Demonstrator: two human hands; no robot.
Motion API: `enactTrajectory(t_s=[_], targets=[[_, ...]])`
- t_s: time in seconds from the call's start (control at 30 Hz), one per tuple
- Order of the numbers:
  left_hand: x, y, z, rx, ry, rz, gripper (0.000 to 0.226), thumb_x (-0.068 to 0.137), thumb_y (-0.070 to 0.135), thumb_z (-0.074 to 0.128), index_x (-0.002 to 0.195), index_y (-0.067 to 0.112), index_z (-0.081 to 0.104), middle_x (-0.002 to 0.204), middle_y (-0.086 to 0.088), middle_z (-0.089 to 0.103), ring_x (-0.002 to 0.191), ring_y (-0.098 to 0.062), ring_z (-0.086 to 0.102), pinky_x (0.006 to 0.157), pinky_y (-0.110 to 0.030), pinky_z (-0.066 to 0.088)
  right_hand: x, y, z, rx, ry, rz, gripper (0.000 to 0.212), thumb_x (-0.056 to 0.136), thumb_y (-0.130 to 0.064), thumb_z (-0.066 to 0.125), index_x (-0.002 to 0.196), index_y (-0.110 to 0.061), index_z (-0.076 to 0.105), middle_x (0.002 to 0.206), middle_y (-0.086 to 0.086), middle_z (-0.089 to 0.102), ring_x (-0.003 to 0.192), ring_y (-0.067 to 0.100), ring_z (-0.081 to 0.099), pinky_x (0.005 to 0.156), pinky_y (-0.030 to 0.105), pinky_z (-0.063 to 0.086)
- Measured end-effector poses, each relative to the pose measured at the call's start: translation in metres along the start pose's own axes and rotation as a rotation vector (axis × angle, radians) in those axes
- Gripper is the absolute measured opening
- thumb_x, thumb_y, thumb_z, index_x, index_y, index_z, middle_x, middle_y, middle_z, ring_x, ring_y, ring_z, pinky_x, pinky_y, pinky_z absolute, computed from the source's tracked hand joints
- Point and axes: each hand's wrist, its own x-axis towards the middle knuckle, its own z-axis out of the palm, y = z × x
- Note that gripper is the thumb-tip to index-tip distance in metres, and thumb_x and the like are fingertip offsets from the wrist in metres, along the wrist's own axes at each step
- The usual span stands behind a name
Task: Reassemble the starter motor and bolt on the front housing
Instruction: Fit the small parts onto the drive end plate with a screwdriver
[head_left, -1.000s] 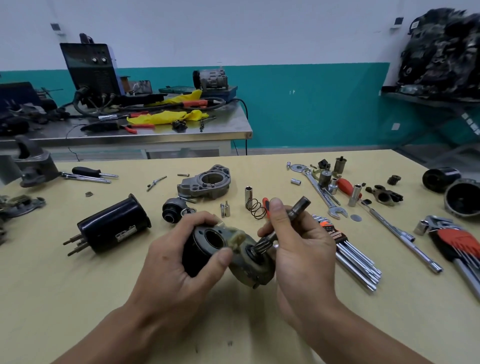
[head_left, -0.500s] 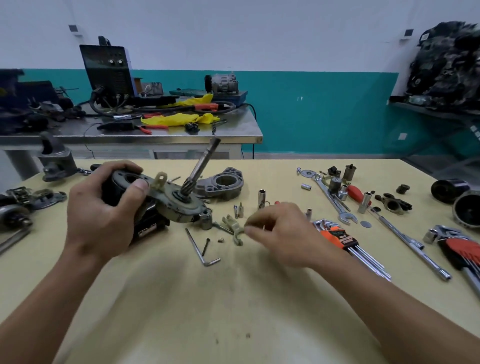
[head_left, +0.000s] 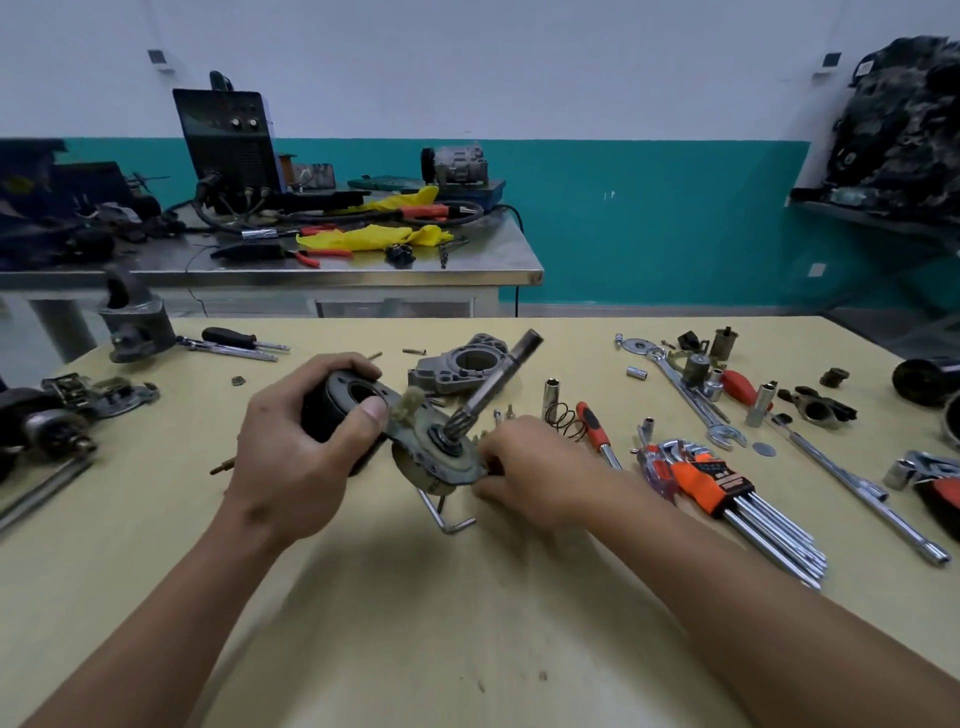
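While the left hand (head_left: 296, 447) wraps thumb and fingers round the black cylindrical body of the starter motor (head_left: 337, 405), the unit is held off the surface (head_left: 415, 623), above its middle. It is tilted so the shaft (head_left: 493, 384) points up toward the far edge. Head view, the only one available.

Right hand (head_left: 524, 467): fingers curled down at the lower right rim of the end plate (head_left: 436, 467), touching it or nearly so. Cannot tell whether they pinch a small part; the knuckles hide the tips.

Front housing (head_left: 462, 369): cast grey alloy, matte, with a large round bore. It lies just behind the motor toward the far edge, not yet fitted.

Materials:
- End plate: dull grey-green metal, disc-shaped.
- Shaft: bare steel, toothed at its base, smooth above.
- Pale plastic piece (head_left: 410, 404): stands at the plate's upper rim.
- Hex key (head_left: 447, 522): bent steel, lies on the surface below the plate.
- Coil spring (head_left: 566, 415): near, to the right.

Judgement: the step looks like seating a small part at the plate before the housing goes over the shaft. It is best done with the motor gripped firmly, the plate level enough that loose pieces stay put, and the part aligned before pressing.
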Motion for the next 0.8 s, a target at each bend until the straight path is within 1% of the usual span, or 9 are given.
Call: enactTrajectory(t_s=[0.07,0.13,0.2,0.3,0.37,0.43,0.53,0.7,0.8], targets=[[-0.001,0.0,0.0,-0.037,-0.056,0.006,0.031,0.071,0.041,0.06,0.095,0.022,0.066,0.076,0.005,0.061,0.058,-0.011,0.052,0.046,-0.02,0.043,-0.004,0.002,-0.001,-0.018,-0.013,-0.037,0.037,0.094,-0.025,0.059,0.062,-0.029,0.043,0.071,-0.004,0.05,0.07,0.022,0.05,0.062,0.034,0.041],[-0.001,-0.001,-0.001,-0.036,-0.12,0.038,0.029,0.072,0.039,0.06,0.095,0.022,0.067,0.078,0.002,0.062,0.059,-0.019,0.053,0.049,-0.019,0.044,-0.009,0.003,-0.003,-0.055,-0.041,-0.05,0.017,0.097,-0.026,0.052,0.081,-0.023,0.056,0.09,0.004,0.058,0.083,0.025,0.054,0.072,0.037,0.046],[-0.002,-0.003,-0.001,-0.045,-0.184,0.049,0.025,0.073,0.038,0.061,0.095,0.028,0.068,0.08,0.006,0.063,0.062,-0.012,0.055,0.052,-0.016,0.045,-0.014,0.003,-0.003,-0.105,-0.072,-0.055,0.015,0.1,-0.026,0.047,0.1,-0.015,0.057,0.104,0.007,0.057,0.093,0.025,0.054,0.08,0.038,0.047],[-0.005,-0.003,0.002,-0.06,-0.262,0.06,0.022,0.074,0.036,0.062,0.096,0.033,0.067,0.081,0.015,0.064,0.065,-0.005,0.058,0.056,-0.01,0.044,-0.019,0.007,-0.009,-0.073,-0.058,-0.051,0.009,0.101,-0.017,0.046,0.095,-0.013,0.05,0.097,0.002,0.052,0.088,0.021,0.053,0.08,0.038,0.049],[-0.008,-0.003,0.006,-0.018,-0.298,0.092,0.024,0.074,0.036,0.062,0.097,0.032,0.066,0.084,0.017,0.065,0.069,-0.004,0.06,0.061,-0.01,0.044,-0.022,0.013,-0.022,0.14,0.062,0.0,0.009,0.101,-0.018,0.051,0.093,-0.016,0.054,0.092,-0.002,0.058,0.083,0.016,0.059,0.072,0.029,0.052],[-0.012,-0.003,0.012,-0.01,-0.334,0.11,0.026,0.074,0.037,0.062,0.098,0.028,0.067,0.086,0.014,0.065,0.071,-0.005,0.06,0.063,-0.012,0.045,-0.031,0.019,-0.035,0.512,0.182,-0.03,0.01,0.098,-0.018,0.058,0.089,-0.02,0.062,0.082,-0.006,0.067,0.074,0.009,0.063,0.065,0.023,0.051],[-0.017,-0.003,0.024,-0.134,-0.386,0.056,0.031,0.074,0.039,0.061,0.098,0.021,0.069,0.086,0.001,0.065,0.07,-0.013,0.06,0.061,-0.019,0.046,-0.051,0.022,-0.043,0.906,0.122,-0.179,0.009,0.091,-0.014,0.068,0.085,-0.01,0.074,0.071,0.003,0.069,0.066,0.014,0.061,0.06,0.024,0.05],[-0.028,-0.004,0.041,-0.361,-0.478,-0.061,0.036,0.068,0.036,0.061,0.097,0.017,0.071,0.085,-0.001,0.065,0.069,-0.018,0.062,0.057,-0.023,0.047,-0.063,0.019,-0.044,1.07,0.02,-0.218,0.012,0.087,-0.009,0.07,0.096,-0.003,0.076,0.075,0.007,0.07,0.068,0.012,0.062,0.061,0.023,0.05],[-0.031,-0.003,0.046,-0.419,-0.512,-0.066,0.037,0.069,0.031,0.06,0.101,0.018,0.071,0.092,-0.002,0.07,0.08,-0.021,0.069,0.065,-0.026,0.054,-0.067,0.018,-0.045,1.055,-0.055,-0.227,0.016,0.09,-0.006,0.067,0.103,-0.001,0.074,0.079,0.003,0.073,0.072,0.01,0.064,0.062,0.023,0.05]])
